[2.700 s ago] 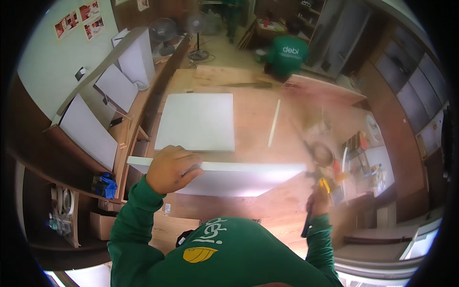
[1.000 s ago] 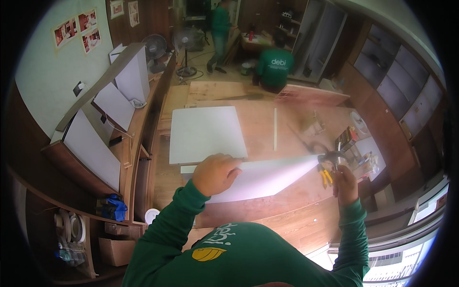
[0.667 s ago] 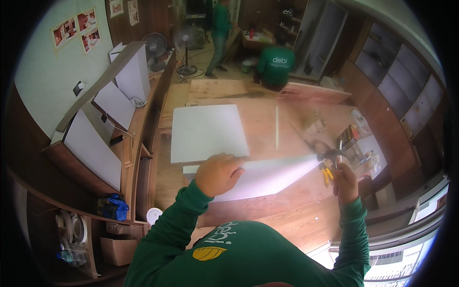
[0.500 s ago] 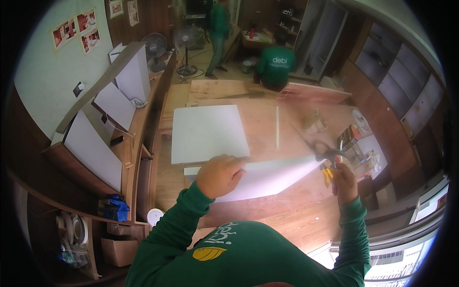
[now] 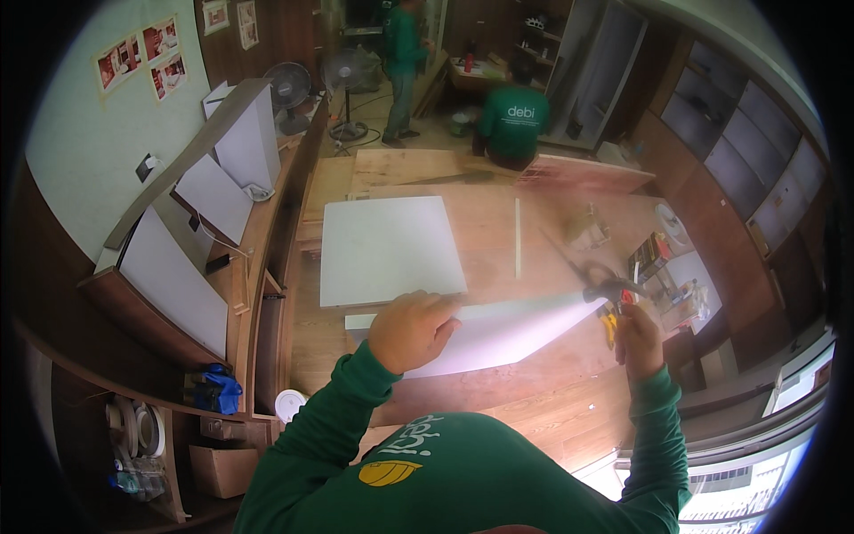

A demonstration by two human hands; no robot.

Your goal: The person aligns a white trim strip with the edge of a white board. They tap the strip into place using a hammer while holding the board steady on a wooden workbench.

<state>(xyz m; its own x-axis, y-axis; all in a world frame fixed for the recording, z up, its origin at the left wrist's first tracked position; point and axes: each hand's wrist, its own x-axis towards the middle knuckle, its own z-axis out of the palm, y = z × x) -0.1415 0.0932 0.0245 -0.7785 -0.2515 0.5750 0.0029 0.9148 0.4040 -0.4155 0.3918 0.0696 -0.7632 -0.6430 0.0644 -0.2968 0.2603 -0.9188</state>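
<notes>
Work looks partway along. The white rectangular board with a smooth face stands on edge on the reddish-brown wooden surface, not yet laid down. Left hand: fingers grasping the board's upper edge toward its left end, thumb on the near face; fingertips partly hidden. Right hand: fingers clenched round the handle of a dark metal claw hammer, its head at the board's right end; contact cannot be told. No fastener is discernible there, so how much hammering is left is unclear. A second white square panel lies flat just beyond the board; whether it is finished cannot be judged.

Surroundings: a yellow-handled hand tool, probably pliers, lies near the board's right end, below the hammer, and could get in the way. A dark ring-shaped item is close behind. A pale narrow strip lies beyond the board. A co-worker in a green shirt is at the far side, well apart.
</notes>
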